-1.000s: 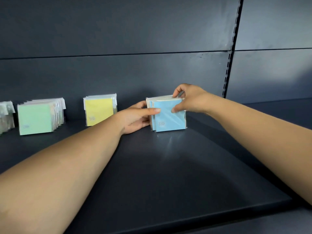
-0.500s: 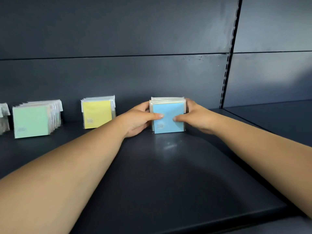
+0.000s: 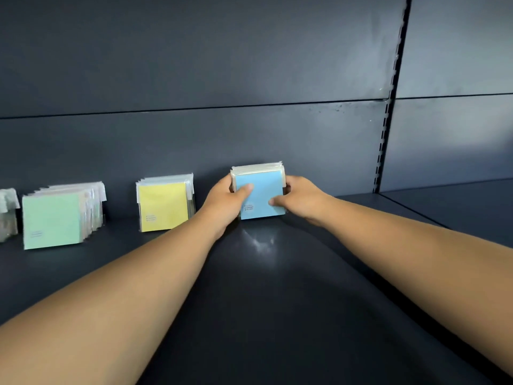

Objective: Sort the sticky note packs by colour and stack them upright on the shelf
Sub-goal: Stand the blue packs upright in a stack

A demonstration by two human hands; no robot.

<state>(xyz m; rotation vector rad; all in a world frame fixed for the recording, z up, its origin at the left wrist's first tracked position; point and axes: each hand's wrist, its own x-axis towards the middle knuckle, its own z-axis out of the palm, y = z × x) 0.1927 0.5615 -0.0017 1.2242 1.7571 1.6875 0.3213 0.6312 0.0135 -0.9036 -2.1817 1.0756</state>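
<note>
Shelf (image 3: pixel 277 301): dark painted metal, smooth, satin sheen, faint glare patch.
Back panel (image 3: pixel 194 65): same dark metal, matt, few scuffs at right.
Slotted upright (image 3: pixel 388 107): metal.
Blue packs (image 3: pixel 263 195), yellow packs (image 3: pixel 162 205), green packs (image 3: pixel 51 219): matt paper in clear glossy plastic wrap.

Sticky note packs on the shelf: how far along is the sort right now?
Looks done: the green stack and the yellow stack stand upright near the back panel. In hand: the blue stack, upright on the shelf, gripped by the left hand and right hand. A further pack at the left edge is cut off; I cannot tell what remains.
</note>
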